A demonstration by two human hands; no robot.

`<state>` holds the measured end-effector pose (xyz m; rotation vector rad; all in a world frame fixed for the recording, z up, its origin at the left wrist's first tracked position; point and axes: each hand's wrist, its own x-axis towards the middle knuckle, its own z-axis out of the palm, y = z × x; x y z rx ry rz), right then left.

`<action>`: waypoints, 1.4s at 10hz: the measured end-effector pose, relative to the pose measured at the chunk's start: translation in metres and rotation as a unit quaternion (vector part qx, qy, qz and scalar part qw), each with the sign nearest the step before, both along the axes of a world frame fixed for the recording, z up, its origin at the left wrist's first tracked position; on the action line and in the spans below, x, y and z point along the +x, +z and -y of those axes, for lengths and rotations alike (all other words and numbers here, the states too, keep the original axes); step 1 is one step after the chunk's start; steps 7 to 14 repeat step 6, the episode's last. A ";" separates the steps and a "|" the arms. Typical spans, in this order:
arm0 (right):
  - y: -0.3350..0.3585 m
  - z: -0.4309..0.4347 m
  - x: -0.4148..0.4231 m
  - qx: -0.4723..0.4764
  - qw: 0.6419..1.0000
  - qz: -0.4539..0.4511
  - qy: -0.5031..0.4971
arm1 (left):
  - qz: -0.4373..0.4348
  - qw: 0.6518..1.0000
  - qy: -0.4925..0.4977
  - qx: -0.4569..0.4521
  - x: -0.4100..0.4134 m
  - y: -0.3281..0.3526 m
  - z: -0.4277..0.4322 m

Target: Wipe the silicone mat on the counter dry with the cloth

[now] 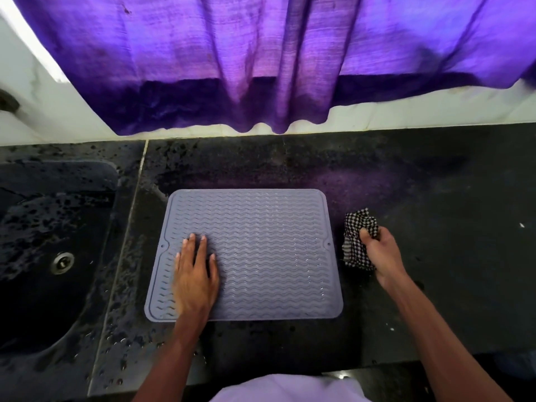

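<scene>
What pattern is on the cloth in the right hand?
A small black-and-white check on the cloth, seen in the head view, bunched in the right hand.

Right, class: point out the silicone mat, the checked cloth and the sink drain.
silicone mat [269, 250], head view, bare ribbed middle.
checked cloth [358, 220], head view, bunched upper part.
sink drain [61, 262], head view, metal ring.

mat [261, 250] on counter [435, 198] | sink [43, 227] left | cloth [355, 242] right
</scene>
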<state>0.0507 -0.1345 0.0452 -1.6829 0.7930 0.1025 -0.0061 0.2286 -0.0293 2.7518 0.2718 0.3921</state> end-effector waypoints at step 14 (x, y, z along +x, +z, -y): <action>0.010 -0.011 -0.022 -0.472 0.869 0.117 0.087 | -0.005 0.999 -0.037 -0.032 -0.018 0.019 0.004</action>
